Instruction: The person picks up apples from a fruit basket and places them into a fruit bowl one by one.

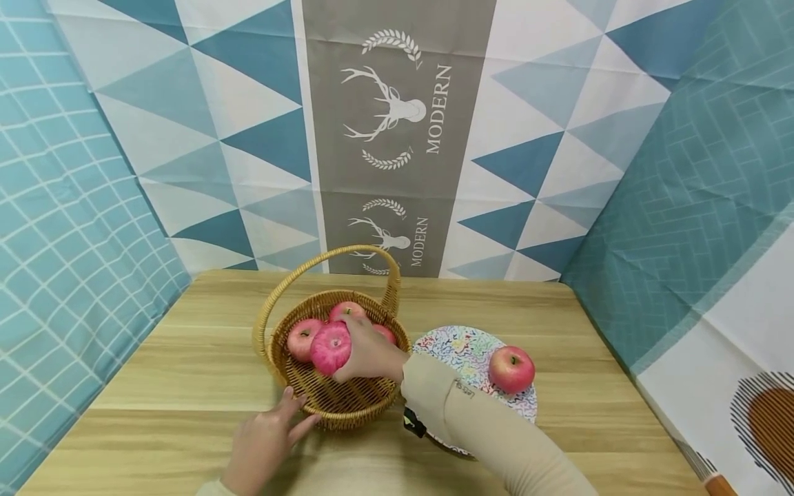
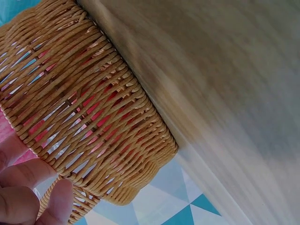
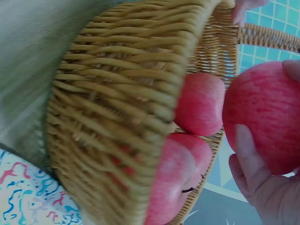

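My right hand [image 1: 371, 350] grips a pink-red apple [image 1: 331, 348] over a wicker basket [image 1: 347, 421]. In the right wrist view, the fingers and thumb wrap round this apple [image 3: 262, 112], close to the basket's rim. Inside the basket lie a red apple [image 1: 304, 339] at left, another apple [image 1: 346, 310] at the back and one apple [image 1: 384, 333] partly hidden behind my right hand. My left hand [image 1: 263, 437] holds the basket's near left rim. Seen from the left wrist, its fingers [image 2: 28, 173] bend at the woven edge [image 2: 70, 176].
Right of the basket, a round plate [image 1: 453, 344] with a colourful squiggle pattern carries one apple [image 1: 511, 369]. My right forearm crosses part of it. The basket's tall handle [image 1: 322, 256] arches over its back left. Patterned cloth [image 1: 397, 138] hangs behind the wooden table [image 1: 155, 386].
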`<state>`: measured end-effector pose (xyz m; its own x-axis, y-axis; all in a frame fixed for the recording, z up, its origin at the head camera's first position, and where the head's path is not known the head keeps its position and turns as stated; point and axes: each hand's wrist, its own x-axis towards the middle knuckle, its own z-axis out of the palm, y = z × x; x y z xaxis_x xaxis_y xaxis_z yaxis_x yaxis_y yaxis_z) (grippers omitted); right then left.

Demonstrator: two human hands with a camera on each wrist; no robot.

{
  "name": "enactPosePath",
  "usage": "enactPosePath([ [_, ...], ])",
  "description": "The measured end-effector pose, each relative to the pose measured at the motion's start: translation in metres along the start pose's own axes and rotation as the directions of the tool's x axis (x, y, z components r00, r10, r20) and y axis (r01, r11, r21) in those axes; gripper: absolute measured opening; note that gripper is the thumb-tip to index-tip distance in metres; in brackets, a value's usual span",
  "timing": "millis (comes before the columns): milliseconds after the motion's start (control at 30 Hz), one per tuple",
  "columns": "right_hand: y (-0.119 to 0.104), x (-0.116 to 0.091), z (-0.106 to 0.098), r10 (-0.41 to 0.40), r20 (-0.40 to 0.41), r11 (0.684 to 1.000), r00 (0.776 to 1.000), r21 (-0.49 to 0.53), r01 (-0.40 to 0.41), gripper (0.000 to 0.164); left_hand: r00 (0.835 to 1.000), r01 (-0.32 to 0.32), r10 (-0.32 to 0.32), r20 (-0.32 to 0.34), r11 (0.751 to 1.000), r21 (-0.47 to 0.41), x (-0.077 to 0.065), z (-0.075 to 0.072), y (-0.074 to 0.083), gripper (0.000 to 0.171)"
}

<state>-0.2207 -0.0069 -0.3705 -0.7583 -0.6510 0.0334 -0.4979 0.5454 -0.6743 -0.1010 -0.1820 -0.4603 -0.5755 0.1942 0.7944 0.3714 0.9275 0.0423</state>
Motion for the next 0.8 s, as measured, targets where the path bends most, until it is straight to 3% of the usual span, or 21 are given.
enactPosePath([
  [233,0.011,-0.009,-0.001,0.033,-0.079,0.999,0.996,0.015,-0.032,0.094,1.0,-0.002,0.002,0.011,1.0,-0.028,0.0,0.001,0.001,0.072],
  [433,0.017,-0.011,-0.015,-0.034,-0.103,0.999,0.994,0.025,0.037,0.093,1.0,0.02,-0.019,0.024,1.0,-0.021,0.001,0.0,0.002,0.074],
  [633,0.021,-0.014,-0.035,0.02,-0.057,1.0,0.998,-0.011,-0.021,0.087,0.999,0.043,-0.042,0.034,0.999,-0.033,0.002,0.0,0.003,0.072],
  [800,0.032,-0.018,-0.049,0.007,-0.013,1.0,1.0,-0.026,-0.007,0.084,0.999,0.037,-0.036,0.034,0.999,-0.029,0.003,0.001,0.004,0.072],
])
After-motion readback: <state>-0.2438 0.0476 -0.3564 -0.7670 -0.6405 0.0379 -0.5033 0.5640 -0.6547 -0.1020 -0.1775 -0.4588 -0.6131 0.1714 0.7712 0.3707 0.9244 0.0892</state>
